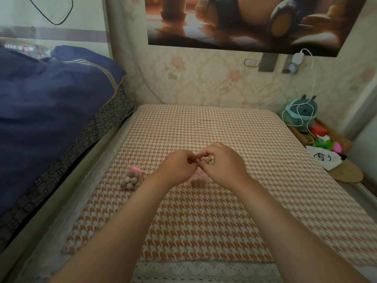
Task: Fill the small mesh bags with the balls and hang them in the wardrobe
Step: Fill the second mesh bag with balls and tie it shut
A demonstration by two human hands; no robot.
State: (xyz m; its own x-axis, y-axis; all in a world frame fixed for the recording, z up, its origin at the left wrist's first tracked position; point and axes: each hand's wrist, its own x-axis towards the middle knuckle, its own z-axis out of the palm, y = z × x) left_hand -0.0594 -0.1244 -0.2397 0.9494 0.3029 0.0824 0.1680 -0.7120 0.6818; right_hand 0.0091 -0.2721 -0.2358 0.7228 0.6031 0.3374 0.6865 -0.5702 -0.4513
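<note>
Orange-and-white houndstooth cover [204, 221] fills the middle and lower frame, spread over a mattress with a lace edge along the bottom. One navy quilt [51, 111] is heaped at the left on a dark patterned blanket [98, 129]. One large poster [244, 21] hangs at the upper right on floral wallpaper. One white cable [312, 74] drops from a plug below it toward one teal plush toy [302, 111] at the right edge. That toy sits at the far end of a shallow wooden box [336, 137], which also holds red, green and pink items too small to tell.

Two bare forearms reach up from the bottom corners. The left hand [177, 167] and right hand [222, 162] meet at centre frame, fingers curled, both pinching the held mesh bag [205, 160]. Tan balls [209, 161] show inside it between the right fingers.

Three mesh bags are visible in all. The filled mesh bag [131, 178], gathered with pink at its top and packed with balls, lies on the cover just left of the left hand. The third mesh bag [199, 179], pink, lies beneath the wrists, partly hidden, with a few balls inside.
</note>
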